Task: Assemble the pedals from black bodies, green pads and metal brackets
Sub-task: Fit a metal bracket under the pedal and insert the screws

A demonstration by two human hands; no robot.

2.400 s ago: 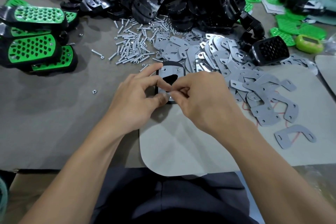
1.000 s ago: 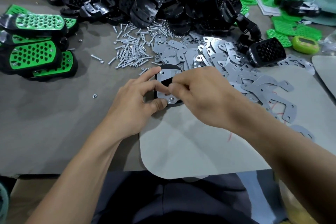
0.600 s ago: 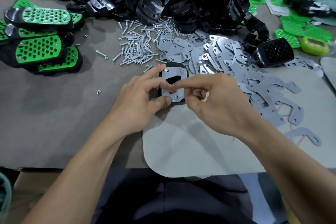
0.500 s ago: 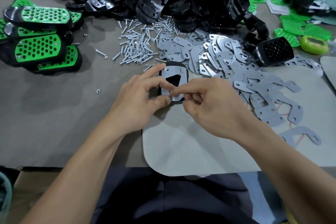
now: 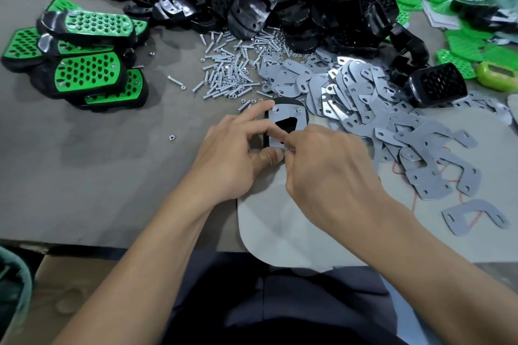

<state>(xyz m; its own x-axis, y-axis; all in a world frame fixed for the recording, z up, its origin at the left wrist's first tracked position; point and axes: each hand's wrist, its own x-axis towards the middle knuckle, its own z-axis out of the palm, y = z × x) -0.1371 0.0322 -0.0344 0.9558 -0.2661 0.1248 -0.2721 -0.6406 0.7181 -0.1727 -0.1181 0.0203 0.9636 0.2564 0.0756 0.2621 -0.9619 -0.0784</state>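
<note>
black pedal body [image 5: 304, 117] with metal bracket [image 5: 283, 127] on top, mid-desk [image 5: 98, 171] beside the loose bracket heap [image 5: 364, 98]: left hand [image 5: 238, 154] grips its left edge, right hand [image 5: 325, 165] pinches at its near corner.

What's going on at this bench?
A person is assembling a pedal. The left hand grips a black body with a bracket laid on it and two screws at its far corners. The right hand has its fingertips at the bracket's near corner; what they pinch is hidden. Finished pedals are stacked at left. Loose screws, spare brackets, bodies and green pads lie beyond.
</note>
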